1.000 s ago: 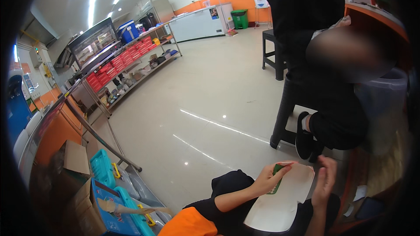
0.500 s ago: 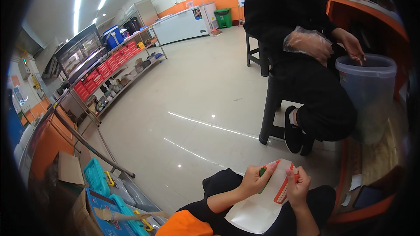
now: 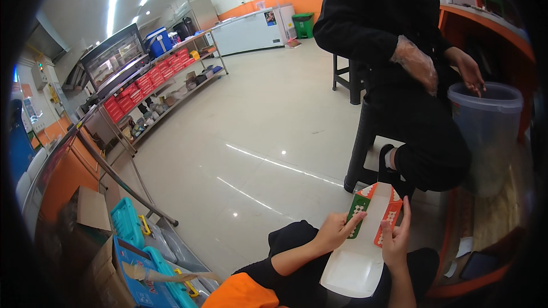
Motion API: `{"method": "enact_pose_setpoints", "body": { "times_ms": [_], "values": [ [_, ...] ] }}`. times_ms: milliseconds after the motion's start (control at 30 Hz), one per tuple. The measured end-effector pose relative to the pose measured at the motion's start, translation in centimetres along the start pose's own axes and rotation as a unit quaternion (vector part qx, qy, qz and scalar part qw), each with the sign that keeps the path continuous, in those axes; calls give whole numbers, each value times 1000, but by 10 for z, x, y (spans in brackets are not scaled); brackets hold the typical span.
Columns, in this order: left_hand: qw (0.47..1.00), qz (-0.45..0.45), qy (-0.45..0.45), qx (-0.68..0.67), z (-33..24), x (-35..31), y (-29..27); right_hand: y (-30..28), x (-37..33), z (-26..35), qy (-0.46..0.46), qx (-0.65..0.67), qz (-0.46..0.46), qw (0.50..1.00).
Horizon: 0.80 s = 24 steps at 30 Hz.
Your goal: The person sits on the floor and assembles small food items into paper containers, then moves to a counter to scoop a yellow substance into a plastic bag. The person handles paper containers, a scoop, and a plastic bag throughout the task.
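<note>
A half-folded paper food box (image 3: 368,225) is over my lap, white inside with red and green patterned side walls. Its far end wall stands up, and the shallow white lid part (image 3: 353,274) hangs open toward me. My left hand (image 3: 338,231) grips the green side wall, thumb laid along the inner face. On the red side my right hand (image 3: 397,236) holds the wall between thumb and fingers, the forefinger stretched up along the outside. The fingers beneath the box are hidden.
A person in black sits on a dark stool (image 3: 361,154) ahead right, one gloved hand on the lap, the other at a translucent bucket (image 3: 485,100). At lower left are teal-handled containers (image 3: 127,222) and cartons. A metal shelf (image 3: 171,94) holds red boxes.
My hands have slid from the box's far corners down its side walls. The box now opens wider, its walls and lid more visible. The view has shifted slightly.
</note>
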<state>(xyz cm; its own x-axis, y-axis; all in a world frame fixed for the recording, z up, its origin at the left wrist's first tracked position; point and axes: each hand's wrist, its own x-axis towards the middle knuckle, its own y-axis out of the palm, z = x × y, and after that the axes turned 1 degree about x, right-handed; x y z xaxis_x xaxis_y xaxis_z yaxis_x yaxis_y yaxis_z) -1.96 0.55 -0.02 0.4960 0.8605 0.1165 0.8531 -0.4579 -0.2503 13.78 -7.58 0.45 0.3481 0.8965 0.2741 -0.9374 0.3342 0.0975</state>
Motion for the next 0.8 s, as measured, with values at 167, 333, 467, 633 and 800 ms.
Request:
{"method": "enact_pose_setpoints", "body": {
  "times_ms": [167, 333, 467, 633, 800],
  "values": [
    [999, 26, -36, -32, -7, 4, 1, 3, 3, 7, -77, -112, -68, 988],
    [998, 41, 42, -37, -6, 0, 3, -16, 2, 1, -44, -218, -23, 975],
    [997, -4, 16, -70, -14, 3, -5, -1, -2, 7, -68, -251, 31, 965],
    [999, 31, 42, -1, -5, 5, -13, -12, -5, -8, 41, -378, 146, 913],
    [890, -51, 216, 398, 7, 5, -11, -19, -8, -14, -74, -475, 90, 872]
  ]
}}
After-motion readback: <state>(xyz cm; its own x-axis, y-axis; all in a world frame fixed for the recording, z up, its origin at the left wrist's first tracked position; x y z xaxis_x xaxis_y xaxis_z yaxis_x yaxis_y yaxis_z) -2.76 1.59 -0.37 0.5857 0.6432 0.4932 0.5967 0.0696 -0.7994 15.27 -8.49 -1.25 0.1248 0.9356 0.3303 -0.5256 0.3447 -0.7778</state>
